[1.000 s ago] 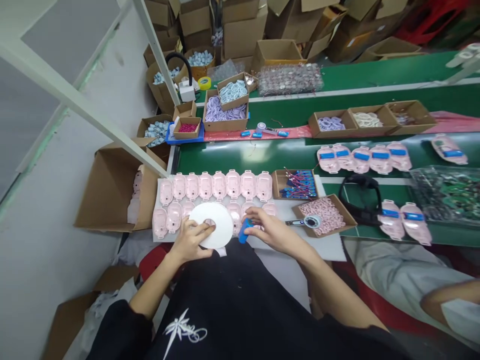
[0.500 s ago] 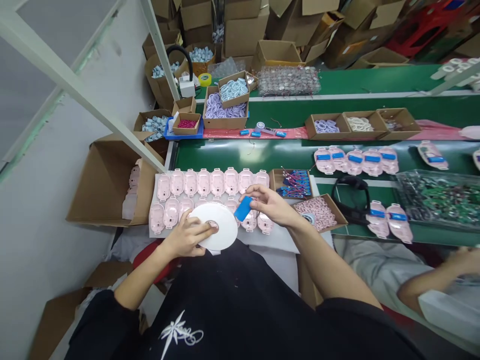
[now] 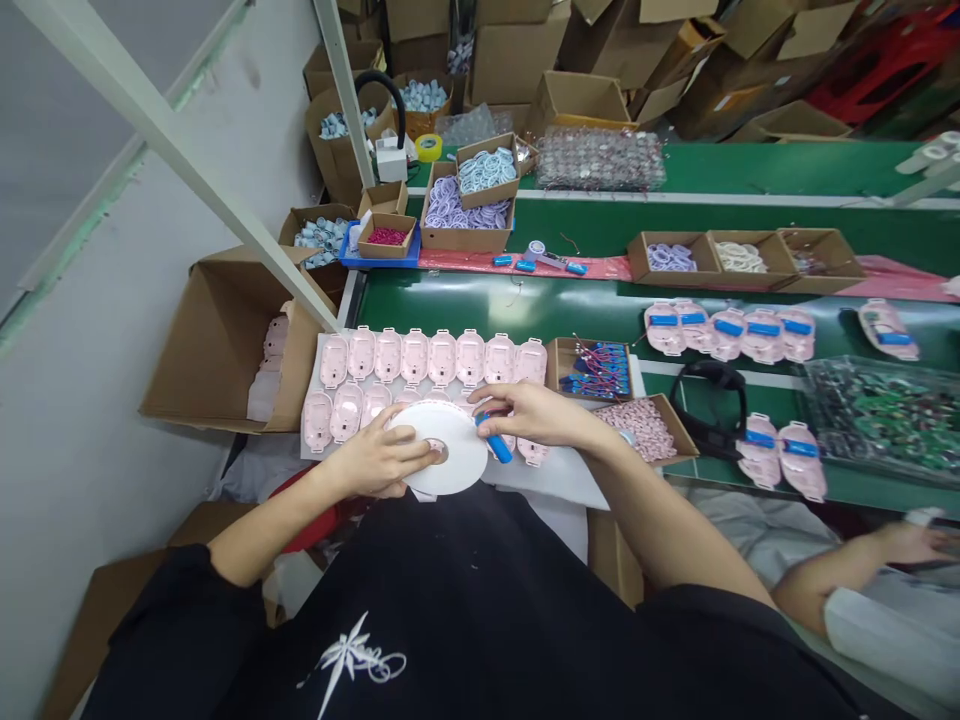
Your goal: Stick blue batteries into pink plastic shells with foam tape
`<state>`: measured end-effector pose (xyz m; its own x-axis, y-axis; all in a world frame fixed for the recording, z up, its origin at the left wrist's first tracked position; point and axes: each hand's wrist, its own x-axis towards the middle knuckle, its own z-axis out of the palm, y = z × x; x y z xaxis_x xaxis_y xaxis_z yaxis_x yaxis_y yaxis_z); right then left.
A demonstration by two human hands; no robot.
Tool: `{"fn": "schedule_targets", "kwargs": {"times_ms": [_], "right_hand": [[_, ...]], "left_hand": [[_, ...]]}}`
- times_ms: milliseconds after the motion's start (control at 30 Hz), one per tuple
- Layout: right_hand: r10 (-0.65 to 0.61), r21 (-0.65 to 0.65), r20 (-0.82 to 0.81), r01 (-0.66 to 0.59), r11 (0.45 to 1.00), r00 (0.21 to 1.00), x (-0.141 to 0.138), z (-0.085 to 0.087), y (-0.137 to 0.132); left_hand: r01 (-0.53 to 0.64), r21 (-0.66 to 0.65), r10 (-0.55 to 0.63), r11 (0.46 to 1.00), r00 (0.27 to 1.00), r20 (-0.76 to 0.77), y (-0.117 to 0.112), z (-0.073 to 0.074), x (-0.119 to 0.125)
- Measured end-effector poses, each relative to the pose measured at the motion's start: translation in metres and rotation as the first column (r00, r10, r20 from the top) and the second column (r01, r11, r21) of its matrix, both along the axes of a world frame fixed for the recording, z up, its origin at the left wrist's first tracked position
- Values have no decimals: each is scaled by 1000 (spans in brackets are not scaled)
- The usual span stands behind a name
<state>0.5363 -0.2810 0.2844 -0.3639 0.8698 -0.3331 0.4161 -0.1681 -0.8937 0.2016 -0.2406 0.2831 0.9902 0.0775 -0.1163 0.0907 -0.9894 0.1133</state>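
Note:
My left hand (image 3: 382, 458) grips a flat white roll of tape (image 3: 461, 465), its fingers at the core hole and the thumb over the near-left side. At the roll's right edge, my right hand (image 3: 525, 413) pinches a blue battery (image 3: 495, 440) between thumb and fingers. The battery is tilted, one end close to or touching the roll; the exact contact is hidden. Beneath and behind both hands, pink plastic shells (image 3: 442, 358) lie in two rows on a white sheet (image 3: 310, 452). The roll and hands hide part of the near row.
Right of the shells stand a box of blue batteries with wires (image 3: 600, 370) and a box of small pink parts (image 3: 645, 428). Farther right are a black headband-like item (image 3: 709, 405), shells with batteries (image 3: 761, 335) and bagged circuit boards (image 3: 892, 410). A co-worker's arm (image 3: 847, 570) is at right.
The battery in my right hand has turned, from its broad face showing to a slanted cylinder pointing down-right. The roll stays in my left hand. The whole view has shifted slightly.

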Motion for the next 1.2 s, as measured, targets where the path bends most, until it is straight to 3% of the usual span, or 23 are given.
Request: {"fn": "schedule_targets", "kwargs": {"times_ms": [100, 200, 300, 367, 533, 633, 733, 833, 900, 1000, 1100, 1133, 1200], "right_hand": [[-23, -26, -173, 19, 999, 985, -8, -23, -9], [-170, -157, -433, 112, 981, 885, -22, -61, -19], [-381, -279, -540, 267, 922, 750, -40, -100, -27], [-442, -287, -546, 337, 897, 712, -51, -118, -32], [-438, -275, -517, 342, 899, 736, -62, -136, -37], [-512, -379, -563, 348, 857, 648, -61, -140, -35], [-626, -435, -595, 453, 778, 503, -73, -143, -38], [-748, -466, -608, 642, 609, 268, -99, -150, -41], [-790, -497, -594, 703, 509, 152, -106, -156, -38], [-840, -493, -533, 771, 403, 98, -71, -166, -27], [-894, -279, -442, 935, 220, 78, 9, -182, -14], [-903, -160, -412, 966, 204, 122, 36, -191, -12], [-910, -27, -270, 943, 333, 313, 79, -213, -16]], "left_hand": [[-27, 3, 27, 1000, 1000, -10, 3, 3, 2], [-93, 31, 94, 995, 995, -27, 4, -2, 5], [-152, 51, 155, 987, 986, -65, 3, -18, 9], [-168, 57, 172, 984, 981, -88, 3, -32, 10], [-128, 29, 130, 991, 985, -110, 12, -51, 7], [-125, -15, 123, 992, 988, -88, 20, -51, 7], [-241, 6, 241, 971, 970, -19, 18, -56, 11], [-388, 2, 388, 922, 921, 46, 7, -71, 21], [-465, -40, 467, 884, 883, 45, 0, -84, 27], [-416, -135, 418, 899, 908, -14, -2, -98, 31], [-358, -194, 354, 913, 933, -57, 6, -102, 23], [-394, -184, 391, 900, 919, -53, 10, -102, 17], [-506, -145, 509, 850, 860, -16, 14, -103, 6]]}}
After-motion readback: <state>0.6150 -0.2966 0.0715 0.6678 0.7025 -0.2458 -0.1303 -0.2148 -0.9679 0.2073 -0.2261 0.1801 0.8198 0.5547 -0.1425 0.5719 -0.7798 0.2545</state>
